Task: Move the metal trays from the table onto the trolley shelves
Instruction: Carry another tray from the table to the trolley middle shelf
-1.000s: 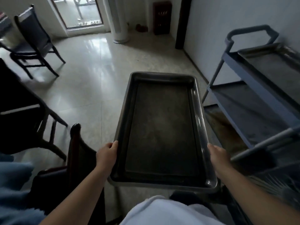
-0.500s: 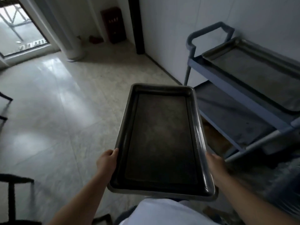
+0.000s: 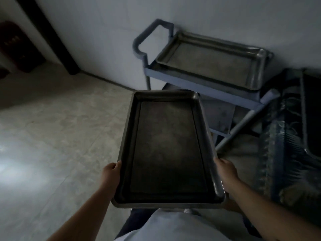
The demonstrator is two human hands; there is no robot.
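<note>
Carrying stage of the transfer, judged from the present layout. Left hand (image 3: 111, 172) and right hand (image 3: 225, 168) each grip a long rim of the dark rectangular metal tray (image 3: 166, 148) near its close end, the fingers wrapped under the edge. That tray is held clear of any support, roughly level, with its far short edge directed toward the blue-grey trolley with a looped push handle (image 3: 152, 35). A second, paler rectangular metal tray (image 3: 210, 60) already lies on the top shelf of the trolley, filling most of it. Below it, the bare grey middle shelf (image 3: 217, 108) shows just beyond the carried tray's far right corner, with a slanted grey upright post (image 3: 243, 126) crossing in front. At the right margin sits a table edge under a patterned clear covering (image 3: 284, 153); a dark rim upon it may be another tray, though blur leaves this uncertain.

Next move, as inferred: lower the tray to the middle shelf's height, turn it so one edge enters the opening, and slide it in. Clearance is needed under the top shelf and past the post, with both grips kept until the shelf bears the weight.
</note>
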